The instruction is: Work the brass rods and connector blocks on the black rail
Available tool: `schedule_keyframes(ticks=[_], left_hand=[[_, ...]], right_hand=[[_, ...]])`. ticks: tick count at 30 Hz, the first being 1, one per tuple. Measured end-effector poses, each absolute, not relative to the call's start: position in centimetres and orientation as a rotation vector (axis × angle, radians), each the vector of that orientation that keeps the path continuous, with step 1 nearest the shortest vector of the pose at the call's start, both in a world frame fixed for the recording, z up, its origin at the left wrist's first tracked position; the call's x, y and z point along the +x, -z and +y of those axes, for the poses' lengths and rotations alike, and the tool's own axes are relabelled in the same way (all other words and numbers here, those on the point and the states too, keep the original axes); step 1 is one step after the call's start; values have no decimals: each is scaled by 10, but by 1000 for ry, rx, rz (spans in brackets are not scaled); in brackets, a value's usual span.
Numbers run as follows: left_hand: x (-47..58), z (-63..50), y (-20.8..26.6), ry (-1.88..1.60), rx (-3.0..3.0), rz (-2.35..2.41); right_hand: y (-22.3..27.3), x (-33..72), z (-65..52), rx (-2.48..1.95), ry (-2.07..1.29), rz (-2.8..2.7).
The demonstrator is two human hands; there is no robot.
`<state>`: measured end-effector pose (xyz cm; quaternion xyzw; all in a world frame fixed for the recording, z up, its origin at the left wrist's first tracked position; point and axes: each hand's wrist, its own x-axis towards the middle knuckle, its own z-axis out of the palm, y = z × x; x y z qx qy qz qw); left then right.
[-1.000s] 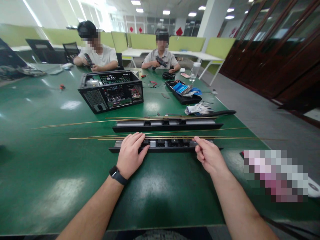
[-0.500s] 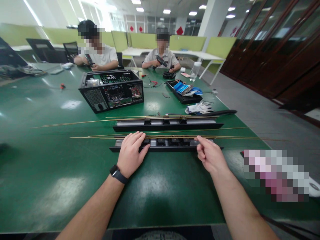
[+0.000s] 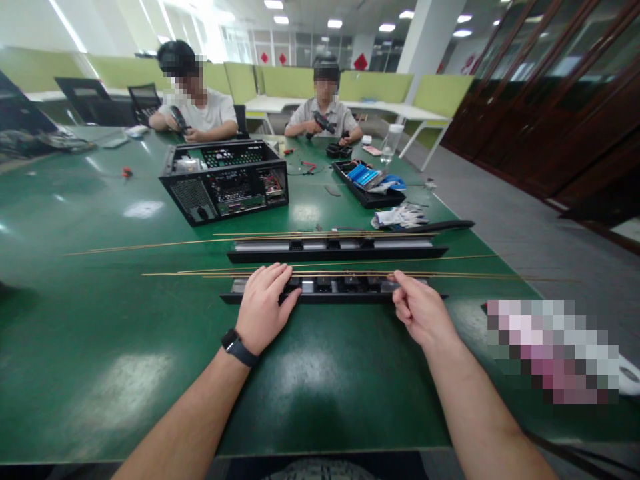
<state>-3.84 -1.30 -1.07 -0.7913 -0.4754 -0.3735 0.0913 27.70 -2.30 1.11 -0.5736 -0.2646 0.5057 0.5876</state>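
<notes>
Spanning most of my forward view, the green counter (image 3: 125, 320) carries everything I am working among. Across it sit a person in a white shirt (image 3: 215, 117) and a person in a grey shirt (image 3: 327, 113), each with a dark tool in hand. An opened black computer case (image 3: 210, 187) stands beyond and left of my reach. Nearer, two long black strips lie roughly parallel: the far strip (image 3: 337, 255), then the near strip (image 3: 340, 299) with grey and black pieces along it.

My left hand (image 3: 265, 303) lies palm down over the left part of the near strip, fingers stretched out, thumb spread, closed round nothing that I can see. My right hand (image 3: 420, 303) is at the strip's right part, index finger out to the thin rods (image 3: 340, 274), other fingers curled; I cannot tell whether it pinches a rod or only touches one. Those brass-coloured rods run lengthwise along the near strip, jutting past both ends. A dark watch (image 3: 231, 341) sits on my left wrist.

I judge the step in hand to be steadying or lining up the rods; the next move calls for light fingertip pressure at both points, since rods this thin would probably flex or roll.
</notes>
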Motion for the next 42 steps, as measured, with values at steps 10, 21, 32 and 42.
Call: schedule_keyframes(ticks=[10,21,32,42], left_hand=[[-38,-13,10,1107,-2357,-1426],[-39,-13,10,1088,-2356,-1426],[-39,-14,11,1096,-2353,-1429],[-38,-14,10,1113,-2365,-1437]], right_hand=[[-12,275,-23,-1345,-1178,-621],[-11,276,-24,-1304,-1152,-589],[-10,277,-23,-1317,-1141,-580],[-12,276,-24,-1341,-1170,-609]])
